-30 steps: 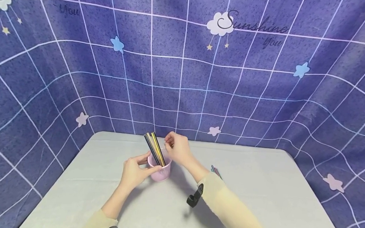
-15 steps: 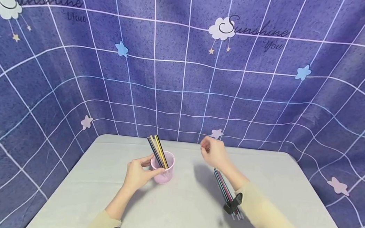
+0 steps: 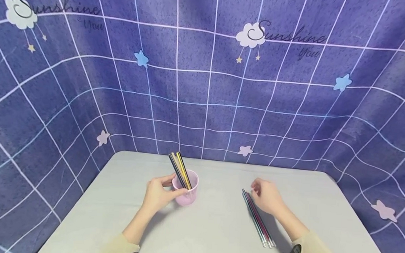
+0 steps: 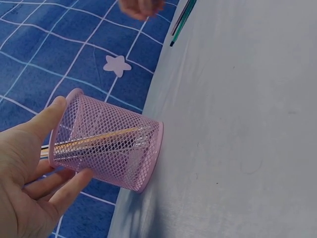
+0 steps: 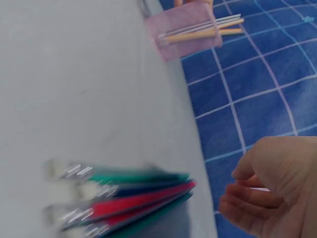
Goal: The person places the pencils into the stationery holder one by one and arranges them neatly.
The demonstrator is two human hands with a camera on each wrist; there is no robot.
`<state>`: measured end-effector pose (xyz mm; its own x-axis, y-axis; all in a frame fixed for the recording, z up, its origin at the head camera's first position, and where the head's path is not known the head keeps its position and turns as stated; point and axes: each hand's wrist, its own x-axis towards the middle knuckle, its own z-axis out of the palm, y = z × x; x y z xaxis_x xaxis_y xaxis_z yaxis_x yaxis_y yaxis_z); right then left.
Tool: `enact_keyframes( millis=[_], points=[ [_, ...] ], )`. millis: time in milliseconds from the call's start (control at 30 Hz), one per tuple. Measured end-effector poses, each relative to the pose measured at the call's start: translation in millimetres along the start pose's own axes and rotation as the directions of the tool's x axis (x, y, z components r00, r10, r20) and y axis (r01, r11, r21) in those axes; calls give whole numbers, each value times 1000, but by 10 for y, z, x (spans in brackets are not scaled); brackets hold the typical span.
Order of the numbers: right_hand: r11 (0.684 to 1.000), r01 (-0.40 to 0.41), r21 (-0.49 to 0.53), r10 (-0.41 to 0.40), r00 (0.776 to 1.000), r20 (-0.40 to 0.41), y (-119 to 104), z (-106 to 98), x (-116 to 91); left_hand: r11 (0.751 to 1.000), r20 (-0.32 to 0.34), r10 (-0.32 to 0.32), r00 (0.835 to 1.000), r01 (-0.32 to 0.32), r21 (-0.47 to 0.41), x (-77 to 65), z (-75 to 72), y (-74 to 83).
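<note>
Left grip (image 3: 159, 192) holds pink cup (image 3: 192, 195). Right grip (image 3: 267, 195) empty, loose; pencils (image 3: 257, 219) just beside it could roll if bumped.

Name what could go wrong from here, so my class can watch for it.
The loose pencils lie bunched on the table, so the right hand might scatter them or lift several at once.

The other pencils lean to one side in the pink cup, which could tip if the left hand lets go.
</note>
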<state>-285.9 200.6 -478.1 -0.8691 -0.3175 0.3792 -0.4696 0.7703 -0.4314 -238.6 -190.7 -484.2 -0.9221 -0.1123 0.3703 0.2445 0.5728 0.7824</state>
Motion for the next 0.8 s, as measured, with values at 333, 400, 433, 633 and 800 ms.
enact_keyframes(
  millis=[333,400,433,633,800],
  points=[
    [988,-126,-87,134,985,106,107,70,-384,1000,-2,-6,1000,6,-13,0,41,-25],
    [986,-133,-97,144,983,117,94,90,-417,1000,-2,3,1000,-3,-18,6,58,-29],
    [986,-133,-97,144,982,119,90,102,-429,1000,-3,8,1000,-8,-20,7,63,-32],
    [985,-142,-101,152,983,106,62,165,-462,1000,-6,-7,1000,7,-21,-20,61,-45],
    [982,-156,-110,166,982,90,37,178,-436,1000,-2,1,1000,-1,-17,4,42,-46]
  ],
)
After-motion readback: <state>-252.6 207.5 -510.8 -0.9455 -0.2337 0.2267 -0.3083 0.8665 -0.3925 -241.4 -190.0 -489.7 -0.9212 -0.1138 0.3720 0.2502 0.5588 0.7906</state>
